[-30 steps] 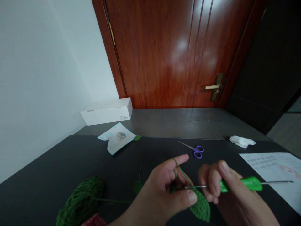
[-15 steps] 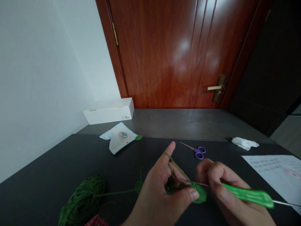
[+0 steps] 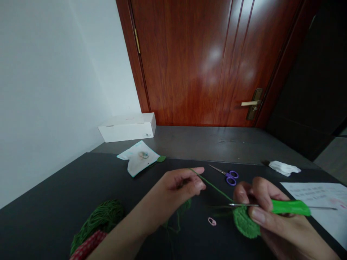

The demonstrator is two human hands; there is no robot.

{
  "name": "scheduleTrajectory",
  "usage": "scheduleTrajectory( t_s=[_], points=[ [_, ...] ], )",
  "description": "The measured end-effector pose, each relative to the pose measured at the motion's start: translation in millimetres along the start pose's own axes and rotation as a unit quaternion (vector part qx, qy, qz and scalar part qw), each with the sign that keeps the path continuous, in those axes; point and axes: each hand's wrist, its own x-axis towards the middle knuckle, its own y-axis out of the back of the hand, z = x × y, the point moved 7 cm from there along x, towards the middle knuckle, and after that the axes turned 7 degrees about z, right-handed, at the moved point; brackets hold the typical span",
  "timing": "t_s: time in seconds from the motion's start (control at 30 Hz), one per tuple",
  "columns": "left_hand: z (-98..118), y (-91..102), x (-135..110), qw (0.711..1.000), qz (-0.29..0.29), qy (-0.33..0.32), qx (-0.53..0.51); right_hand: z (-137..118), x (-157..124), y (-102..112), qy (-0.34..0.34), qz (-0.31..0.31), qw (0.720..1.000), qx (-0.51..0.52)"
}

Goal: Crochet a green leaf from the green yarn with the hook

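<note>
My right hand (image 3: 279, 220) is closed around the bright green handle of a crochet hook (image 3: 291, 208). The same hand pinches a round green crocheted piece (image 3: 246, 224) under the hook's metal shaft. From that piece a strand of green yarn (image 3: 215, 187) runs taut up to my left hand (image 3: 173, 189), over its outstretched index finger. The other left fingers are curled in with the thumb on the yarn. Loose green yarn hangs below that hand, partly hidden by it. Between the hands a pink stitch marker (image 3: 212, 221) lies on the black table.
A dark green yarn ball (image 3: 99, 218) lies at the lower left, partly covered by a red sleeve. Purple-handled scissors (image 3: 230, 177) lie beyond my hands. Further off are a white packet (image 3: 139, 160), a green leaf shape (image 3: 161, 159), a white box (image 3: 127, 129), crumpled tissue (image 3: 284, 168) and printed paper (image 3: 311, 198).
My left hand has let go of the crocheted piece and moved left and up, drawing the yarn taut. The piece is now in my right hand with the hook. The pink marker has come into view.
</note>
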Motion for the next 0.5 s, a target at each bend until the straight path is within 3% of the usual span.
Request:
scheduleTrajectory(
  t_s=[0.1,0.17,0.3,0.43,0.5],
  points=[
    [-14.3,20.1,16.2,0.997,-0.043,-0.029,0.064,-7.0,1.4,3.3,-0.005,-0.009,1.000,0.006],
    [-29.2,36.4,28.0,0.994,-0.040,-0.041,0.089,-9.9,2.0,14.4,-0.009,0.009,1.000,0.009],
    [-55.9,73.6,48.1,0.991,0.019,-0.048,0.120,-18.8,2.2,45.8,-0.011,0.067,0.997,0.049],
    [-76.6,111.4,56.0,0.993,0.085,-0.032,0.080,-38.1,4.2,59.1,-0.004,0.108,0.990,0.086],
    [-88.8,127.1,54.7,0.994,0.104,-0.011,0.040,-56.4,4.8,63.0,0.052,0.160,0.985,0.034]
  ],
)
